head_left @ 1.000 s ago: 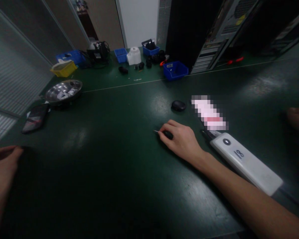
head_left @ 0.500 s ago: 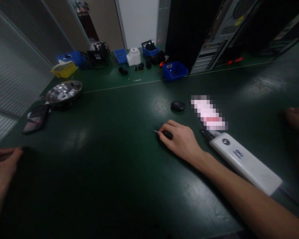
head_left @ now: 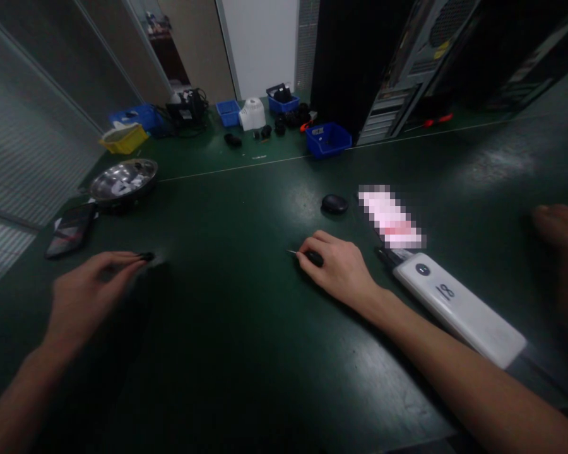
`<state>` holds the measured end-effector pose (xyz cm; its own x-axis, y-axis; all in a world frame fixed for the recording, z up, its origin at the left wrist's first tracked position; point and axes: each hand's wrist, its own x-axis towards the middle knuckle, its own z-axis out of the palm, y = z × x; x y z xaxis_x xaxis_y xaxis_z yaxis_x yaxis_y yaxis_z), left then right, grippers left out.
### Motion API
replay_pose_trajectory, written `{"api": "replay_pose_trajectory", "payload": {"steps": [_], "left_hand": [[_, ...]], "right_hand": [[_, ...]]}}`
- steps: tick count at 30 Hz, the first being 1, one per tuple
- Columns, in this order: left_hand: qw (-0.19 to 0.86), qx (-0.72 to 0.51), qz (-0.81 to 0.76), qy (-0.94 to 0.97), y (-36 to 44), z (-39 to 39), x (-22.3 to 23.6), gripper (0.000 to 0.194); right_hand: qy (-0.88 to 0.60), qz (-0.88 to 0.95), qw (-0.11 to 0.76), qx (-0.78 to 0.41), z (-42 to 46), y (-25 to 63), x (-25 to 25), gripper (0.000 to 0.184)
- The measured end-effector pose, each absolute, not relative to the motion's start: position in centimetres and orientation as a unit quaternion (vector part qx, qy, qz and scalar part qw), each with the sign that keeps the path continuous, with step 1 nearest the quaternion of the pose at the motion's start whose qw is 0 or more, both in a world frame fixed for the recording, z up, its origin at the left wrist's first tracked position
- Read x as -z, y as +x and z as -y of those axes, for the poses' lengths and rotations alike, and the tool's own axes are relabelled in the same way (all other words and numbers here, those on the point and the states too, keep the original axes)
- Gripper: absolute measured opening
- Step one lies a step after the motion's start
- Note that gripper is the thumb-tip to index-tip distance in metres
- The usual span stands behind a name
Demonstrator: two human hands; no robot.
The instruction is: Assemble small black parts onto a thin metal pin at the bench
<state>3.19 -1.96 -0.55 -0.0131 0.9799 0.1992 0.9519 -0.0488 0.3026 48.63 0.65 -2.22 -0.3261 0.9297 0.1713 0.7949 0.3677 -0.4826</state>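
My left hand (head_left: pixel 92 290) is closed in a pinch at the left, slightly blurred, with a small black part (head_left: pixel 146 256) at its fingertips; its kind is too small to tell. On the green table, my right hand (head_left: pixel 338 265) is wrapped round the black handle of a small screwdriver (head_left: pixel 316 258). Its thin metal shaft points left, and the fingers hide some of the handle. Just beyond that hand lies a black computer mouse (head_left: pixel 334 203).
A white power bank (head_left: pixel 459 309) marked 18 lies right of my right forearm, beside a blurred-out phone screen (head_left: pixel 390 216). Another person's hand (head_left: pixel 558 224) rests at the right edge. Farther off are a metal bowl (head_left: pixel 144 183), a dark phone (head_left: pixel 72 230) and a blue bin (head_left: pixel 329 142).
My left hand has come in from the left edge toward the middle, bringing the small black part into view. My right hand keeps its hold on the screwdriver; the view has shifted slightly.
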Motion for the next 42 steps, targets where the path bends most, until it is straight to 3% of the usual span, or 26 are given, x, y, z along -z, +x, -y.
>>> {"api": "replay_pose_trajectory", "payload": {"steps": [5, 9, 16, 22, 32, 42], "left_hand": [[0.178, -0.248, -0.473, 0.826, 18.9, -0.7, 0.6, 0.014], [0.22, -0.238, -0.389, 0.863, 24.5, -2.1, 2.5, 0.014], [0.236, -0.253, -0.401, 0.848, 23.8, -1.9, 3.4, 0.012], [0.213, -0.254, -0.401, 0.854, 24.0, -1.7, 3.4, 0.026], [0.252, -0.277, -0.372, 0.849, 23.6, -1.7, 3.7, 0.022], [0.183, -0.245, -0.353, 0.884, 24.0, -1.6, 3.8, 0.029]], "right_hand": [[-0.53, 0.802, 0.218, -0.168, -0.6, 48.4, 2.1, 0.021], [-0.524, 0.801, 0.231, -0.171, -0.6, 48.3, 2.1, 0.021], [-0.507, 0.818, 0.211, -0.17, -0.5, 48.3, 2.1, 0.023], [-0.485, 0.833, 0.205, -0.168, -0.5, 48.4, 2.2, 0.023], [-0.463, 0.839, 0.217, -0.186, -0.2, 48.0, 2.2, 0.024], [-0.458, 0.845, 0.211, -0.18, -0.1, 47.9, 2.3, 0.024]]}}
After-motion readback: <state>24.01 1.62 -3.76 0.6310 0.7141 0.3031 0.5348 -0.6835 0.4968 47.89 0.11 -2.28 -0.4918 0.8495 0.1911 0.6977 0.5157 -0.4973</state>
